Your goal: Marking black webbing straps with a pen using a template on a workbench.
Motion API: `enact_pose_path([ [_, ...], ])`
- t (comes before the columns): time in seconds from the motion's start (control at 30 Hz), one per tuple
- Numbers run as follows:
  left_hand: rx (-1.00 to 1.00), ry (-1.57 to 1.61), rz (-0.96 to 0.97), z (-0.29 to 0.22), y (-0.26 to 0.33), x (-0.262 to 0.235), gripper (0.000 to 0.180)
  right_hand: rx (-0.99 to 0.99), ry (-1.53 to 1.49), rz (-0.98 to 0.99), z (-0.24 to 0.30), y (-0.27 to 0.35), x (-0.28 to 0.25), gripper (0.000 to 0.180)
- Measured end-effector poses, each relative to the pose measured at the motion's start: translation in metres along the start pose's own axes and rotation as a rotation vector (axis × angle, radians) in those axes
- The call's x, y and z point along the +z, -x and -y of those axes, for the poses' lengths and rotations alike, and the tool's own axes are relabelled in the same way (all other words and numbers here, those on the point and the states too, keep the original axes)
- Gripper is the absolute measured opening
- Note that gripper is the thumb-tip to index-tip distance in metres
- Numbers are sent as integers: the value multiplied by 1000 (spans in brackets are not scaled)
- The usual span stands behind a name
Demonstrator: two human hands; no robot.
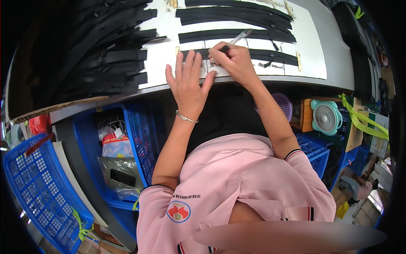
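Observation:
My right hand (237, 63) is closed round a clear-barrelled pen (242, 36), its lower end down at the nearest black strip (279, 56). The strip is fabric and looks like a zipper, with a small dark tab hanging near its right part. Beside it, my left hand (186, 86) lies flat with fingers spread, fingertips on the strip's left part and the white board (313, 55). More black zipper strips (237, 35) lie in rows farther up the board. The exact spot under the pen tip is hidden by my fingers.
Many loose black strips (101, 55) are heaped at the left, by a cardboard edge (63, 108). Below the table stand blue baskets (40, 192), one holding bags and a phone (123, 178). A small teal fan (327, 117) stands at right; a person (361, 188) is farther off.

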State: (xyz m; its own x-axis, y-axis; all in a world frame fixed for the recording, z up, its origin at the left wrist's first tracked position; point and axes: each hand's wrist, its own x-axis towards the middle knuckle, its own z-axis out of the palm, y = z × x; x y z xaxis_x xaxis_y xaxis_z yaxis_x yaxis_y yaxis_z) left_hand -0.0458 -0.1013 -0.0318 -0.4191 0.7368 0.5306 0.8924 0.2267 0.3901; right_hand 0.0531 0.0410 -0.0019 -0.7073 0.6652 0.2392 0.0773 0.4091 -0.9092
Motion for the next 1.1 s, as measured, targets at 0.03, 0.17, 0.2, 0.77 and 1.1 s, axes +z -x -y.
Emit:
enact_pose_path([
  [0.03,0,-7,4,0,0,0,56,42,-45,-48,5,4,-8,18],
  [0.17,-3,-28,11,1,2,-1,56,61,-42,-277,3,13,-47,18],
  [0.2,-4,-31,13,1,2,-1,56,67,-9,-345,2,14,-56,18],
  [0.77,131,293,-26,-67,-35,24,30,32,159,-375,-29,17,-70,19],
  [1.1,107,266,-33,-69,-42,45,15,44,236,-334,-25,20,-74,18],
])
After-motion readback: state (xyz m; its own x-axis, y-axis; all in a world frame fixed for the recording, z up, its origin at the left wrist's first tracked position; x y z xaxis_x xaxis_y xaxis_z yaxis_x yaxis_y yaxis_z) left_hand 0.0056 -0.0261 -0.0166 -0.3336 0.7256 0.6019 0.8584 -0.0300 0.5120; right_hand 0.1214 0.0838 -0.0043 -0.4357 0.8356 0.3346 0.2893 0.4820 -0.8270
